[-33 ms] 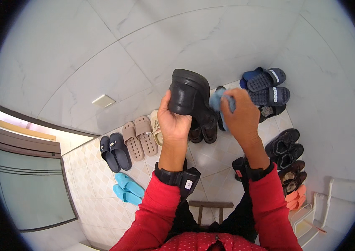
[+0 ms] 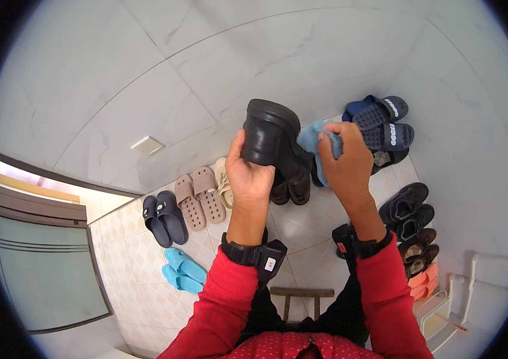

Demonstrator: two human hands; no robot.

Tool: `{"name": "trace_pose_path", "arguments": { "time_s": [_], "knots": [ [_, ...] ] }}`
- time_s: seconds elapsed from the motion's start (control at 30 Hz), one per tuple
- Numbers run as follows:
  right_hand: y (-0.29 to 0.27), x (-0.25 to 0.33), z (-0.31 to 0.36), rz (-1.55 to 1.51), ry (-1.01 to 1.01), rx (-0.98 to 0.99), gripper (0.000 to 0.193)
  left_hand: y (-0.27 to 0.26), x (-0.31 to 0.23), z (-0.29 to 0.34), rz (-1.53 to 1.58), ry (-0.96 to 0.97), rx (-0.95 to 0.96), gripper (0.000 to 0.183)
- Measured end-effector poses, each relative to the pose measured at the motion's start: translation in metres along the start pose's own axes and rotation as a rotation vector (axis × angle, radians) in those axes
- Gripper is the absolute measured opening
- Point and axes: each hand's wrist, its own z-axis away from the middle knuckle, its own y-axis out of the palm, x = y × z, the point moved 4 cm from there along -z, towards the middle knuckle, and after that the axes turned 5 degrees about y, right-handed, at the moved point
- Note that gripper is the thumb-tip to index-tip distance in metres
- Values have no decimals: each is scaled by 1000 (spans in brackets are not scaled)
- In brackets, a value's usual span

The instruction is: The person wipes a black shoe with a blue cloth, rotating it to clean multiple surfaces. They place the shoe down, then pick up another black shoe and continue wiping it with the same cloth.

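Above the tiled floor [image 2: 302, 224], at the middle of my view, I hold a black shoe [image 2: 272, 134] up in my left hand [image 2: 248, 176]. It is a chunky, matte black shoe with a thick rounded sole, and that sole faces up and away from me. It looks smooth and dark all over; I cannot make out laces or stitching from here. My left fingers wrap around its lower part, thumb up along the near left side, closed in a firm grip, so the shoe stands well clear of the floor. My right hand [image 2: 343, 161] sits just beside the shoe on its right, fingers closed on a bunched light blue cloth [image 2: 314, 140]. The cloth touches the shoe's right edge, between my right fingertips and the black upper.

Below the raised shoe, a second pair of dark shoes [image 2: 290, 188] rests on the floor against the wall. To the left lie tan perforated slippers [image 2: 200, 200], dark navy slippers [image 2: 164, 218] and turquoise slippers [image 2: 183, 270]. To the right are navy slide sandals [image 2: 382, 122], black sneakers [image 2: 406, 209] and orange slippers [image 2: 424, 281]. Both my sleeves are red, with a black band on each wrist.
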Motion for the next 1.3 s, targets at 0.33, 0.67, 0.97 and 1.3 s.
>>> {"name": "trace_pose_path", "arguments": {
  "time_s": [0.33, 0.67, 0.97, 1.3],
  "knots": [
    [16, 16, 11, -145, 20, 171, 20, -9, 15, 1, -215, -13, 3, 27],
    [53, -9, 107, 538, -267, 997, 14, 3, 41, 6, -282, -163, 13, 24],
    [67, 15, 244, 649, -456, 1375, 34, -16, 116, 29, -918, -492, 67, 37],
    [56, 10, 285, 568, -593, 1413, 29, -52, 218, 63, -1747, -1116, 694, 19]
  ]
}}
